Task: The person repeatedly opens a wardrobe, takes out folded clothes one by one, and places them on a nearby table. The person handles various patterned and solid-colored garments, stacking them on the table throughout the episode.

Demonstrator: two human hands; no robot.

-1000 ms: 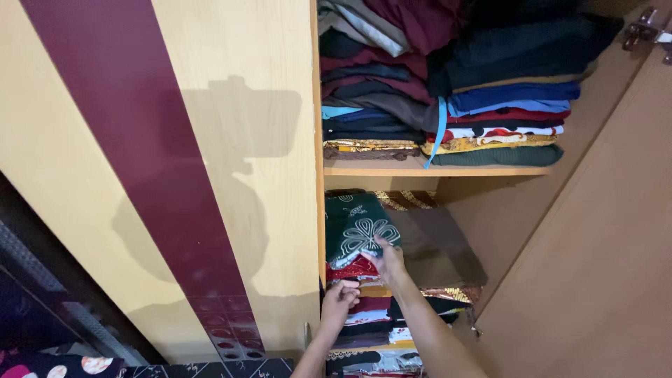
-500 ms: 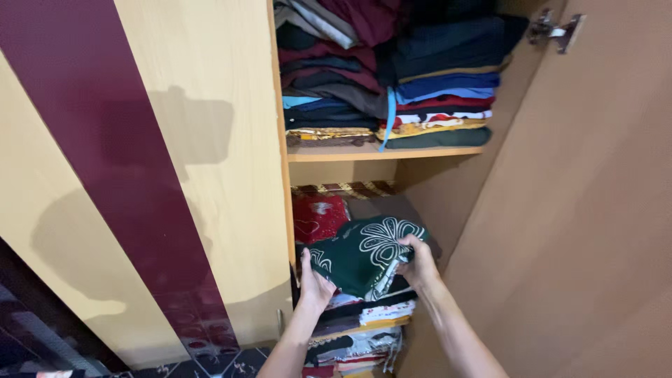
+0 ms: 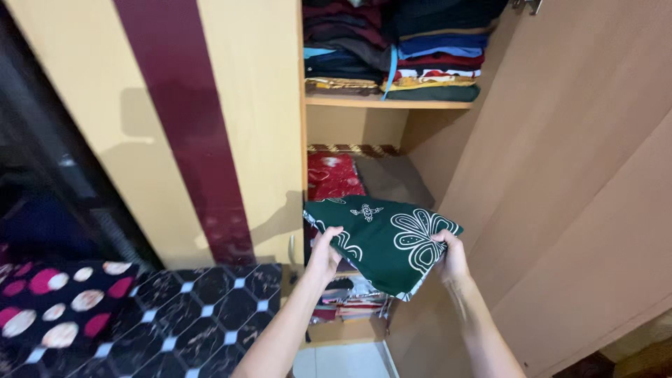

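Green patterned cloth [image 3: 385, 241] hides most of the lower clothes stack [image 3: 353, 297] behind it. Upper shelf pile [image 3: 392, 59] cut off by top edge. Hinge [image 3: 526, 5] top right of that pile, mostly cropped. Both forearms leave the frame at the bottom.

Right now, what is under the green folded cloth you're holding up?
Below the green folded cloth, held by the left hand and right hand, the edges of a stack of folded clothes show. The cloth covers the stack's top.
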